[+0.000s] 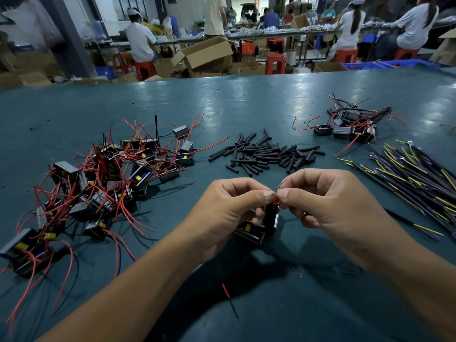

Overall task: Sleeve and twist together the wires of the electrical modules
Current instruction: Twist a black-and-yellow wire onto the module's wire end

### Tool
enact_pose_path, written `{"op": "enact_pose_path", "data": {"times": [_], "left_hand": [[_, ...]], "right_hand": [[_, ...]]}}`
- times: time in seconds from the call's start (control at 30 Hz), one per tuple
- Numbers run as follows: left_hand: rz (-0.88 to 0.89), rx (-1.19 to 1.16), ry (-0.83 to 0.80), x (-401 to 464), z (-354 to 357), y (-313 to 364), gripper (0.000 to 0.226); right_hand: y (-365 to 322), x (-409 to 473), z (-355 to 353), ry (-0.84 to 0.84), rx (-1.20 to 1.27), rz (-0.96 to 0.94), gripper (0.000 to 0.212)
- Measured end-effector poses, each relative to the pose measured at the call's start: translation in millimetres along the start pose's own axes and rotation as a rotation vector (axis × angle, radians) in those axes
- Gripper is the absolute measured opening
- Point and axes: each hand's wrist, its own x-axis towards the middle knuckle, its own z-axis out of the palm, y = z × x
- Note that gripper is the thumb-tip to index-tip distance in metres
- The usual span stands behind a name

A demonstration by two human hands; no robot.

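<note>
My left hand point(229, 211) and my right hand point(328, 206) meet at the middle of the table over a black module point(251, 232). Both pinch the bare strands of its red wire point(275, 199) between thumb and forefinger. A black sleeve point(270, 215) sits on the wire just below the fingertips. A black lead with yellow end point(419, 225) trails right from under my right hand. The module rests on the table below my left palm.
A heap of modules with red wires point(103, 183) lies on the left. Loose black sleeves point(266, 154) lie ahead. A few joined modules point(350, 127) sit far right, with a bundle of black and yellow leads point(419, 174) beside them. People work at benches behind.
</note>
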Motion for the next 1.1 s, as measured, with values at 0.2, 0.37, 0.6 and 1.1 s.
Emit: {"op": "enact_pose_path", "data": {"times": [0.2,0.37,0.6,1.1], "left_hand": [[0.0,-0.023,0.011,-0.8,2.8,0.5,0.01],[0.016,-0.017,-0.001,0.7,0.0,2.1,0.008],[0.182,0.347,0.072,1.7,-7.8,22.3,0.018],[0.36,1.343,-0.052,-11.0,11.6,71.6,0.02]], "right_hand": [[2.0,1.4,-0.5,-0.01,-0.005,-0.013,0.015],[3.4,2.6,1.5,0.009,-0.013,-0.07,0.011],[4.2,3.4,2.3,0.014,-0.157,-0.183,0.014],[1.4,-5.1,8.0,0.006,-0.251,-0.263,0.015]]}}
